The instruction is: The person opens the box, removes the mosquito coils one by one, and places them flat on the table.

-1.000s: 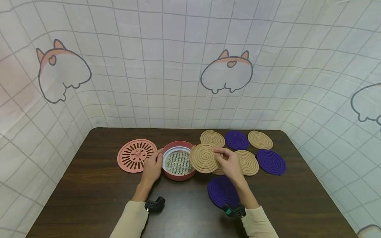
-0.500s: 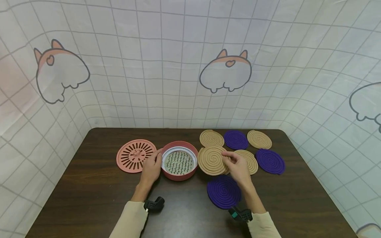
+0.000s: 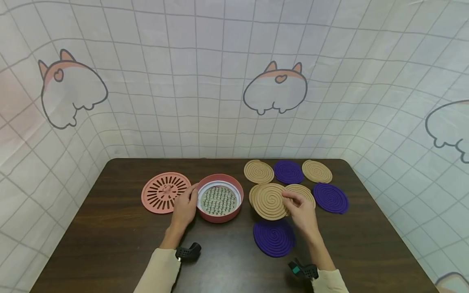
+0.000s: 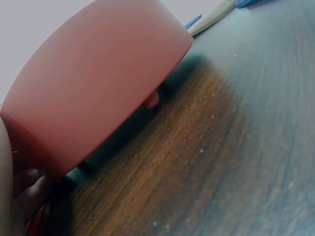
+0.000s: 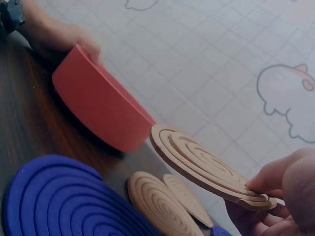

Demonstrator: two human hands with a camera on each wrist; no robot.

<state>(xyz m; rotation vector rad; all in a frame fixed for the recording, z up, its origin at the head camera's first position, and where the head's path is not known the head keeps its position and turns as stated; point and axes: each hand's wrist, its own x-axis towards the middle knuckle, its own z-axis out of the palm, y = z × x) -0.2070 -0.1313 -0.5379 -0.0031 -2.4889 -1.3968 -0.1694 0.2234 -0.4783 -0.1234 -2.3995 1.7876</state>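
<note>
My right hand pinches the right edge of a tan mosquito coil between thumb and fingers. In the right wrist view this held coil hangs in the air, above other tan coils. To its left on the table is a round red mosquito coil holder, with a white inner ring and a studded metal base. My left hand grips the holder's left side, thumb by the rim; the left wrist view shows the holder's outer wall close up. Under the held coil, another tan coil is partly hidden.
A pink slotted lid lies left of the holder. A purple coil lies in front of the held one. Behind and to the right lie more coils, tan and purple. A patterned cloth surrounds the dark table.
My right hand has carried the tan coil rightward and slightly toward me, away from the holder's right rim. My left hand stays at the holder.
</note>
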